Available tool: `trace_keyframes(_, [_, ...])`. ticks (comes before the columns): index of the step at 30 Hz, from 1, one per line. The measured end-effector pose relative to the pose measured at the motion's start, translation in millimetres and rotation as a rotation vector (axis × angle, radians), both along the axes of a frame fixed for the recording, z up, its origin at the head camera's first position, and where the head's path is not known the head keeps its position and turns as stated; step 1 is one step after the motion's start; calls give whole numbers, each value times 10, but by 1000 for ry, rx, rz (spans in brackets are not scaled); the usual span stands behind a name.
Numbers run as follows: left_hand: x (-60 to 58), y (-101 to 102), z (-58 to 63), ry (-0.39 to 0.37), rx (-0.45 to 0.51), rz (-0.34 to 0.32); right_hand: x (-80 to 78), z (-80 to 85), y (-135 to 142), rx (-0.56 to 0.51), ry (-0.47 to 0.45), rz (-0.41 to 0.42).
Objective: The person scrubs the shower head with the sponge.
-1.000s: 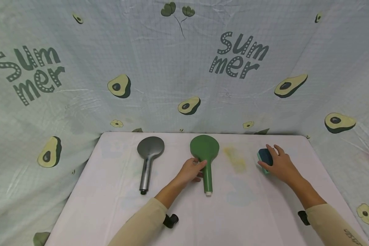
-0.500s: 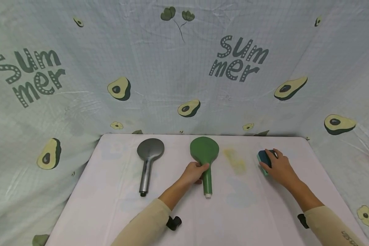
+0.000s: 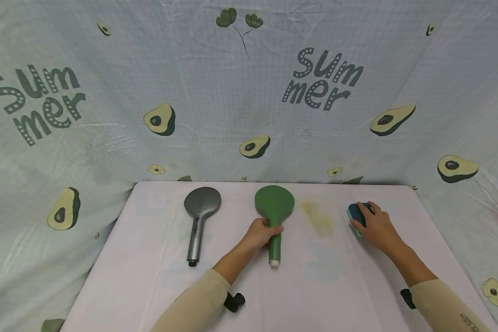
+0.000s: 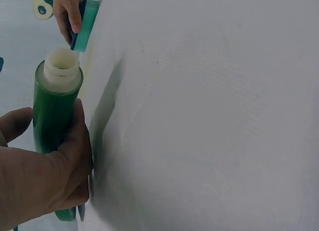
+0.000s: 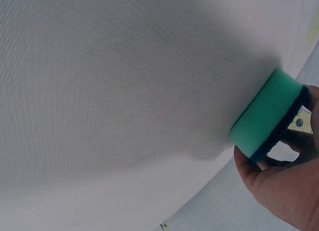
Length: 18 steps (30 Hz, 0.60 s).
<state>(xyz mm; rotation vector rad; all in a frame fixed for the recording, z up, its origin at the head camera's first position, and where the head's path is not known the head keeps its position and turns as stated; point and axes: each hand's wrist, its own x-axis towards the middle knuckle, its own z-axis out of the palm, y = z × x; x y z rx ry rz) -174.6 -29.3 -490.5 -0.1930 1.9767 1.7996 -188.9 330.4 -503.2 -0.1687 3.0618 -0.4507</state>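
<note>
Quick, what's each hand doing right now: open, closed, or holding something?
Left hand: closed, holding the green shower head by its handle.
Right hand: closed, holding the green sponge with the dark blue side.

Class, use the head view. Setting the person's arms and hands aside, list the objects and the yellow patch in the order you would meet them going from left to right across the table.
Grey shower head → green shower head → yellow patch → sponge.

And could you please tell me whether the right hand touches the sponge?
Touching: the right wrist view shows the right hand gripping the sponge by its edges.
</note>
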Motion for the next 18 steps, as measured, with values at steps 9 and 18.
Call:
trace_keyframes(9, [-8,-40,-76,-30,170,-59,7,-13,-45,16,14,-4])
trace_keyframes(18, [-18,-80,-123,-46,190,-58,41,-6,-139,9,63,-40])
